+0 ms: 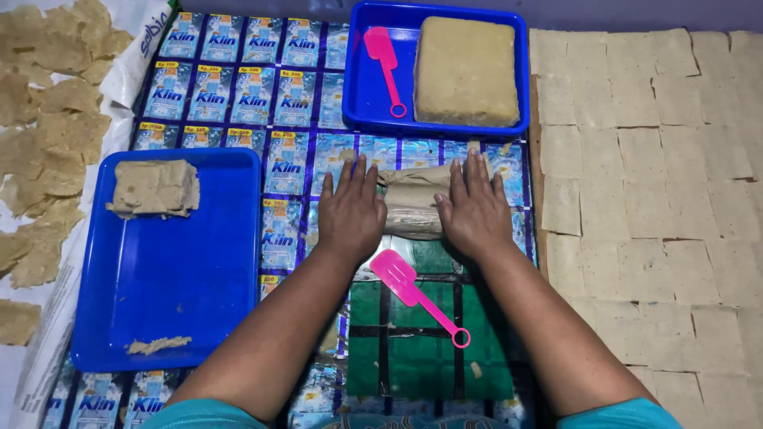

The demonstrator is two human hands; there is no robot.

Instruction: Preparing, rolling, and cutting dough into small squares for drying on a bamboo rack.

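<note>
Both hands flat, palms down, fingers extended, neither gripping. Left hand (352,210) presses the left end of the dough roll (415,208), right hand (474,208) the right end; the roll shows only between them. Roll's long axis runs left-right, square to both forearms, lying on the mat of sachet wrappers (290,167) directly ahead of the person. Both hands equally near, both touching. Pink spatula (417,295) lies just behind the roll toward the body, handle angled down-right, apart from both hands. Large blue tray (207,270) to the left holds a dough lump (155,188). Smaller blue tray (364,95) beyond the roll carries a dough block (465,70) and a second pink spatula (385,68). Cut squares (652,199) cover the right side.
</note>
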